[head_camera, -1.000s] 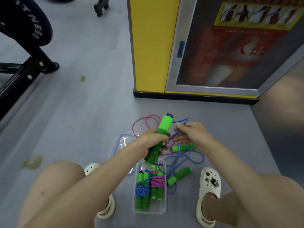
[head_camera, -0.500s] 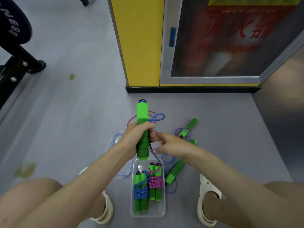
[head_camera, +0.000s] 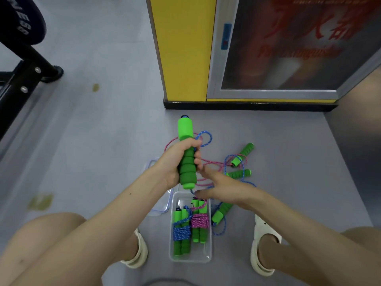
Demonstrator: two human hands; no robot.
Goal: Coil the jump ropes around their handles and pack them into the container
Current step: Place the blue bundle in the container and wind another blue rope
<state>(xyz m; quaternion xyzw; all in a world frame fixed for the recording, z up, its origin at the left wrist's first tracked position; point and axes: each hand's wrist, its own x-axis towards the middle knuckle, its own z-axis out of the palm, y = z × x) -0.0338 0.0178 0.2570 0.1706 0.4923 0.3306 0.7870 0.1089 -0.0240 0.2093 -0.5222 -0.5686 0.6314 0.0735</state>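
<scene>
Two coiled ropes (head_camera: 197,221): inside clear container (head_camera: 208,254)
Left hand (head_camera: 177,159): grasping upright green handle (head_camera: 185,131)
Right hand (head_camera: 223,187): fingers (head_camera: 209,173) outstretched; grasp unclear

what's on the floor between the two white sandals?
Head view: the clear container, holding a blue-wrapped bundle and a pink-wrapped bundle; a loose green handle lies right of it.
</scene>
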